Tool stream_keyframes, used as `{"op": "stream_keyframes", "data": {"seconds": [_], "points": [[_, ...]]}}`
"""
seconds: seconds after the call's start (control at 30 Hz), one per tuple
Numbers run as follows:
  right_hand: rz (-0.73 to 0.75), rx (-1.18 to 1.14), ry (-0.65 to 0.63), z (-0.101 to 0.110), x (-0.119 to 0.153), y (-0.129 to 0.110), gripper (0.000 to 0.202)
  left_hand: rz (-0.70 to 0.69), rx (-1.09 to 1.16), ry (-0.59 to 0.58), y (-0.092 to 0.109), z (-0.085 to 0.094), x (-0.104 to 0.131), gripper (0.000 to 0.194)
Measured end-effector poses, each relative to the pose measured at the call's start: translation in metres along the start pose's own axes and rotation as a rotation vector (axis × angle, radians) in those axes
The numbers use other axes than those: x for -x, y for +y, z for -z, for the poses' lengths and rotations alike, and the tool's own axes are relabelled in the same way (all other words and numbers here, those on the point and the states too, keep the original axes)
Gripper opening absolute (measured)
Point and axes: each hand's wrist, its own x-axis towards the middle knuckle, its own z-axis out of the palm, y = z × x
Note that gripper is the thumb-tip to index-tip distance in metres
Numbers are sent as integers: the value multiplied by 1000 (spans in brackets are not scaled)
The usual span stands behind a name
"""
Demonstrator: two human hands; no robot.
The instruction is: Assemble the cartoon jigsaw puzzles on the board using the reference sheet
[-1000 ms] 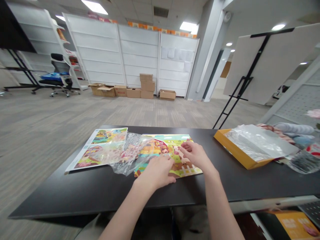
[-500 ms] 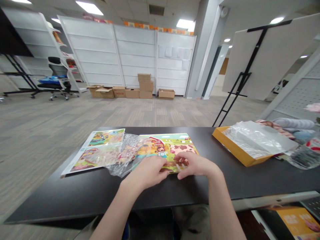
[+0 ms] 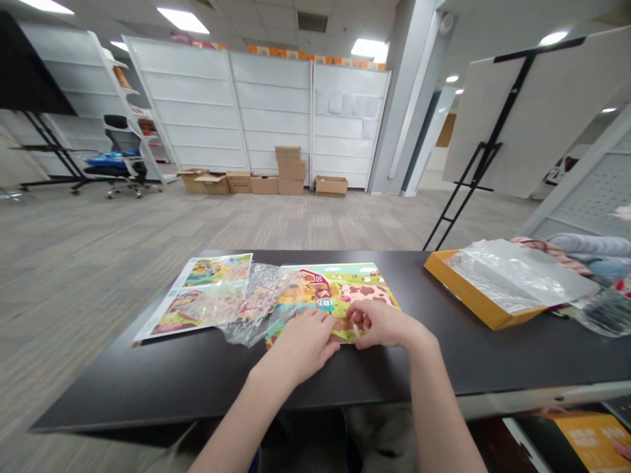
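Observation:
A farm picture board (image 3: pixel 367 274), printed with a barn, a farmer and a cow, lies flat on the black table in front of me. My left hand (image 3: pixel 306 338) rests on its lower edge, fingers stretched out and lying flat. At the lower right of the board, my right hand (image 3: pixel 383 326) has thumb and fingertips drawn together. Small whitish strips show by those fingertips; whether they are printed or loose I cannot tell. A crumpled clear plastic bag (image 3: pixel 254 312) covers part of the board's left side and overlaps a printed farm sheet (image 3: pixel 172 309).
On the right of the black table (image 3: pixel 197 381) sits a yellow box tray (image 3: pixel 466 295) holding clear plastic wrap. Rolled cloths (image 3: pixel 584 244) and another plastic bag (image 3: pixel 608 309) lie beyond it. Below the tabletop, at lower right, is an orange printed box (image 3: pixel 591 437).
My right fingertips have drawn closer together on the board's lower right. My left hand has shifted slightly, still flat on the lower edge. The whole view has moved a little.

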Motion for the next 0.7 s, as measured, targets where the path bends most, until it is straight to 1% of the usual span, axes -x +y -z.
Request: {"op": "stream_keyframes", "data": {"seconds": [0.13,0.3,0.4,0.53,0.6,0.7], "points": [[-23,18,16,-5,-4,0,57,32,-16,-8,2,-4,-2,34],[-49,70,60,-7,-6,-2,63,75,26,-32,2,-3,-4,36],[-75,94,65,-7,-5,-5,63,65,73,-10,-2,-5,-5,41],[-79,131,64,-7,-4,-8,55,42,97,41,-10,-13,-7,48],[-71,129,56,-6,-4,-8,51,39,109,37,-13,-16,-8,51],[-38,93,48,-4,-4,-5,43,35,117,26,-14,-15,-8,49]]}}
